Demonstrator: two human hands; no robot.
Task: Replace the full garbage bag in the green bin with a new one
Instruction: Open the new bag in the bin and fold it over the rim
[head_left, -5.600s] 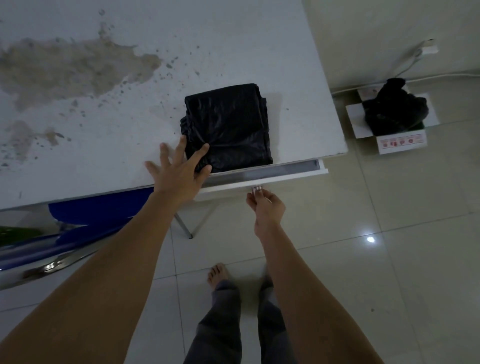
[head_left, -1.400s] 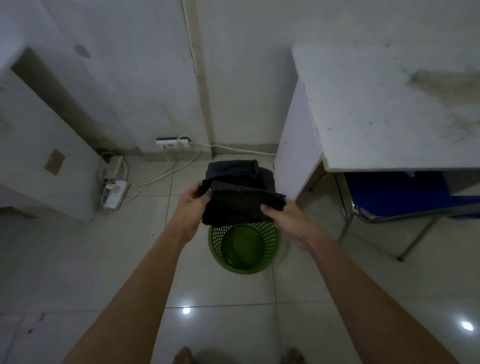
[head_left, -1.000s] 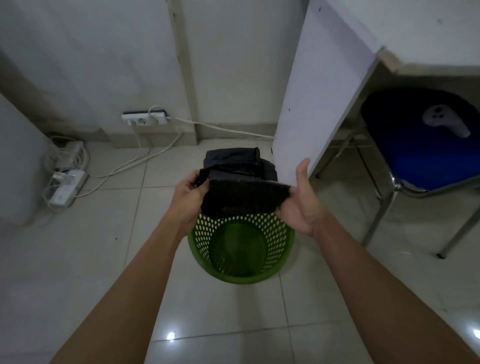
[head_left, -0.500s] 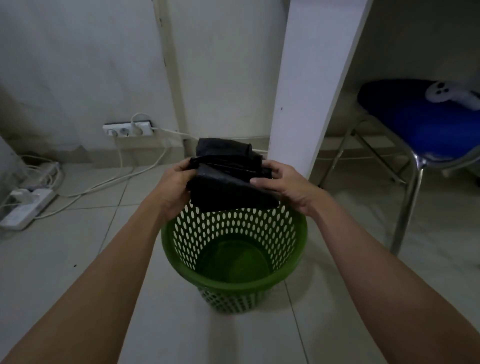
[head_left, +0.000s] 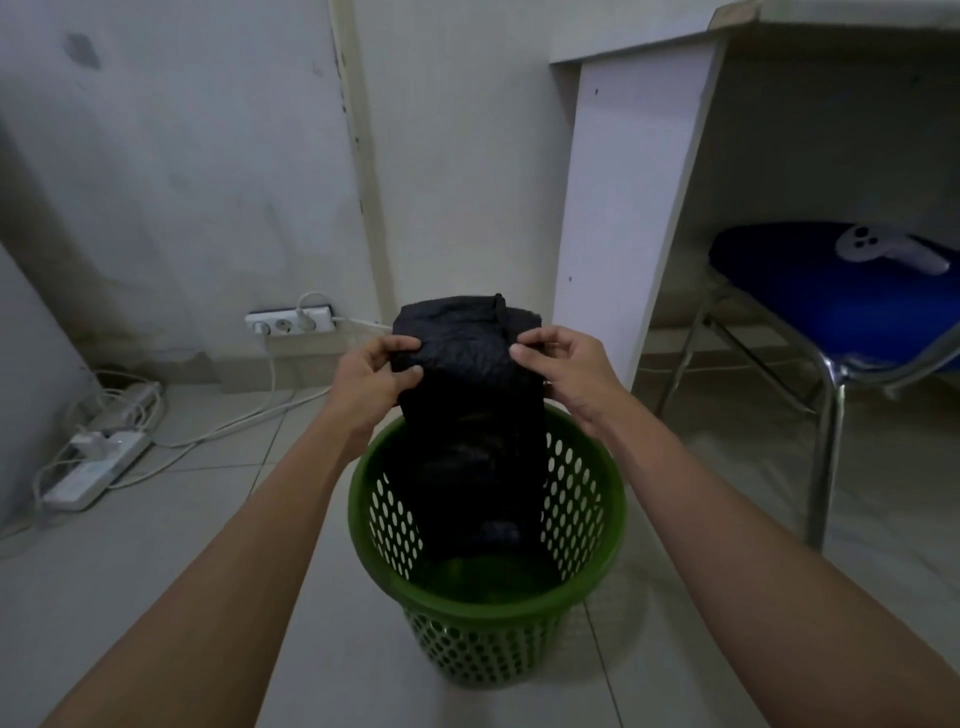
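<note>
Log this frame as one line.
step: unfolding liner | left hand: pinching black garbage bag | right hand: same | green bin: unlined

A black garbage bag (head_left: 470, 415), crinkled and partly unfolded, hangs lengthwise from the fingers (head_left: 400, 345) that pinch its upper corners on both sides; a folded bundle of it still sits above and behind the fingers. Its lower end drops below the fingers into the green bin (head_left: 582, 499), a round, perforated plastic basket standing upright on the floor directly beneath them, its green bottom visible.
</note>
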